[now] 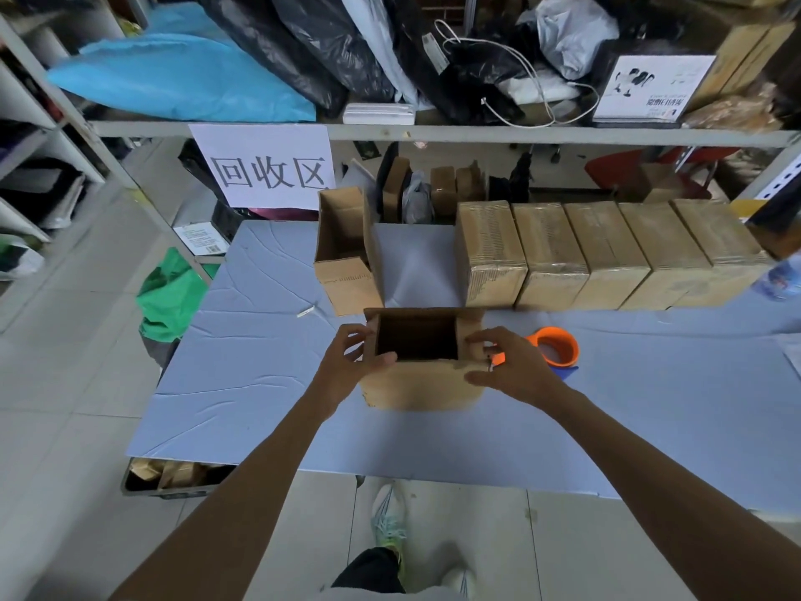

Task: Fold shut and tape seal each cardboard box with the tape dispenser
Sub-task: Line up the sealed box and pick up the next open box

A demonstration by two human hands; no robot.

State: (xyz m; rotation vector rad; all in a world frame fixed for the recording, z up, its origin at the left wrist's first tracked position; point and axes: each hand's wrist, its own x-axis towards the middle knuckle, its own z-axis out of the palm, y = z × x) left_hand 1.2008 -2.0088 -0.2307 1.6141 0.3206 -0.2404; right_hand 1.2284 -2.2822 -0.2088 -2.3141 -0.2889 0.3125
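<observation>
Head | left hand (346, 366), right hand (513, 368): fingers (356, 334) curled on open box (416, 389) side edges | tape dispenser (559, 347) just right

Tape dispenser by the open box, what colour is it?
Orange. The tape dispenser shows best in the head view, beside the right hand.

- Soft, even, rather dim light lies on the blue table (260, 383).
- Shadows are weak; only the inside of the open cardboard box (416, 383) is dark.
- The wide lens bends the shelf (563, 134); the bottle (780, 277) at the right edge is blurred.
</observation>
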